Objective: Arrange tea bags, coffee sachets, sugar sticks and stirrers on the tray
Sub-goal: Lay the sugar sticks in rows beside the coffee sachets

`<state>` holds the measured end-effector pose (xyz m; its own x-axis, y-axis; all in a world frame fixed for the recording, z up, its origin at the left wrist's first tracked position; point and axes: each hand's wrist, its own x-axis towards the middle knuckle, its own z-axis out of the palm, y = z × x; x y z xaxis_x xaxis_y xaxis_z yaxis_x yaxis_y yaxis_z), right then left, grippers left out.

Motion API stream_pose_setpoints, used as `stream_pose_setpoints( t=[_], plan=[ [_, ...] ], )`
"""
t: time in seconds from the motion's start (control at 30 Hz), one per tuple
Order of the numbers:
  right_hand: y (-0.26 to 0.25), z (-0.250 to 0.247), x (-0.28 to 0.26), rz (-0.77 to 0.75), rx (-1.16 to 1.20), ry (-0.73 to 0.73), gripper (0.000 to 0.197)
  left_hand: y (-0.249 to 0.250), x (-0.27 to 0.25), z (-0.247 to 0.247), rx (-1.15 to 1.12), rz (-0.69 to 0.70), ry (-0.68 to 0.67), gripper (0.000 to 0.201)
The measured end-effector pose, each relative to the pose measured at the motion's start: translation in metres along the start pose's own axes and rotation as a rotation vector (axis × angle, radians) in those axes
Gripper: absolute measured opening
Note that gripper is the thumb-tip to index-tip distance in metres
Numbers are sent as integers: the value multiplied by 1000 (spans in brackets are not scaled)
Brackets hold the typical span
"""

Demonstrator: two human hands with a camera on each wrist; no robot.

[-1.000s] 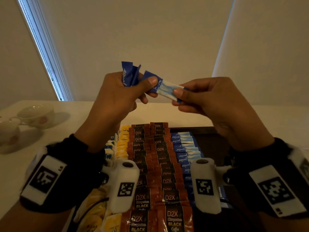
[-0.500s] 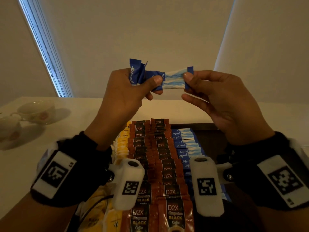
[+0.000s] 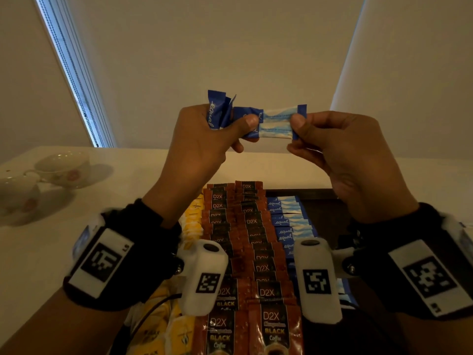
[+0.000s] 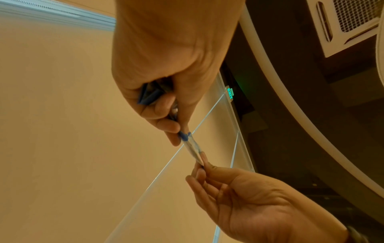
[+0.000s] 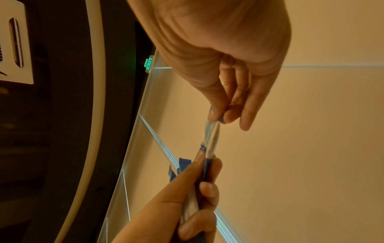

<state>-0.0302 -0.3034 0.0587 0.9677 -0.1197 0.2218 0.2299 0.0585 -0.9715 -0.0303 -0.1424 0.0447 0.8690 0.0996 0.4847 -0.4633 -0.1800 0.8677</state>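
Both hands are raised above the tray. My left hand [image 3: 243, 126] grips a bunch of blue "equal" sugar sachets [image 3: 217, 111] in its fist. Two sachets [image 3: 276, 124] stick out level to the right, pressed under the left thumb. My right hand [image 3: 298, 125] pinches their far end between thumb and forefinger. In the left wrist view the left hand [image 4: 176, 129] holds the sachets [image 4: 192, 146] edge-on, with the right hand [image 4: 204, 164] at their tip. The right wrist view shows the right hand [image 5: 217, 117], the sachets [image 5: 210, 136] and the left hand [image 5: 204, 166].
Below lies a dark tray [image 3: 302, 193] with a row of yellow tea bags [image 3: 192, 224], two rows of D2X coffee sachets [image 3: 256, 252] and a row of blue sugar sachets [image 3: 289, 221]. Two teacups [image 3: 64, 167] [image 3: 18, 193] stand on the white table at the left.
Both hands rose slightly. The sachets between them turned from slanting to level, and two now show one above the other. The right hand's pinch stays at their end.
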Motion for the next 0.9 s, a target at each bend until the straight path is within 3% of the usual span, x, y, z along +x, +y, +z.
stream_pose_setpoints(
  t=[0.2,0.3,0.43,0.53,0.7,0.9],
  plan=[
    [-4,-12,-3,56,36,-24,13,7,2,-7,-49,-13,11,18],
    [1,-30,-11,168,4,-50,19,12,4,-13,-59,-30,26,20],
    [9,-73,-29,364,-141,-38,12,15,6,-18,-99,-54,38,20],
    [19,-106,-47,560,-331,26,42,18,4,-18,-113,-60,30,19],
    [33,-120,-71,817,-578,-36,19,23,0,-17,-76,-56,-16,20],
    [45,-116,-78,911,-699,-70,13,25,-4,-14,-35,-25,-53,35]
  ],
)
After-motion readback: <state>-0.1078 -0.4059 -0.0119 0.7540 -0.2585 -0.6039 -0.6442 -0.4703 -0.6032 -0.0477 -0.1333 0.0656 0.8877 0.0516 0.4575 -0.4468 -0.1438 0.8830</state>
